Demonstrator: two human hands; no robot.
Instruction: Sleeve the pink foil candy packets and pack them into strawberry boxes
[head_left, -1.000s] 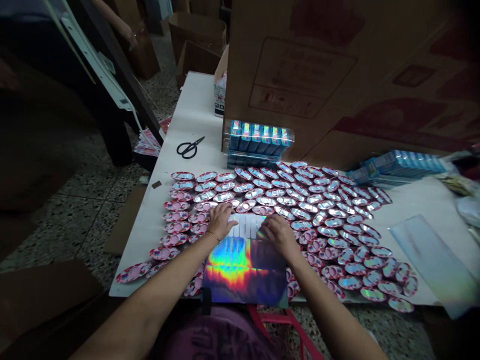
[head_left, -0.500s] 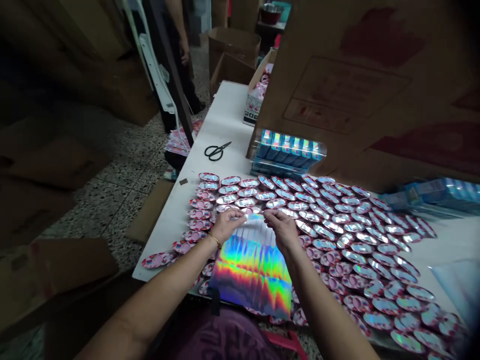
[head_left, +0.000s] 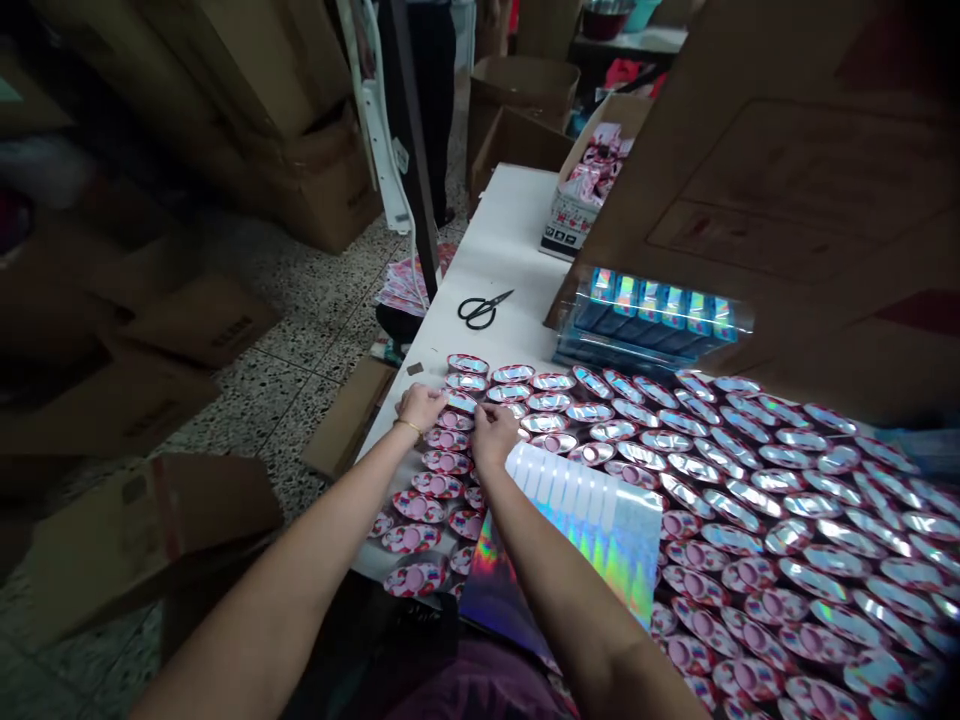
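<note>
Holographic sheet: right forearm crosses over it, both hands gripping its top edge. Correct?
Not the grip. In the head view, the left hand and right hand are at an oval piece left of the holographic sheet, not on its edge. The right forearm does cross over it.

- The left hand [head_left: 422, 408] and right hand [head_left: 493, 432] meet at opposite ends of an oval piece [head_left: 460, 401]; whether the fingers pinch it is too small to tell.
- A bracelet [head_left: 407, 427] circles the left wrist.
- A shiny rainbow sheet [head_left: 600, 535] lies partly beneath the right forearm (pale strips mark its far part).
- Close rows of red-and-pink ovals [head_left: 667, 442] spread across the white surface [head_left: 499, 235], many with silvery tops.
- Black scissors [head_left: 478, 313] lie beyond the hands.
- A clear-wrapped blue pack [head_left: 652, 315] stands beside a large carton [head_left: 795, 210].
</note>
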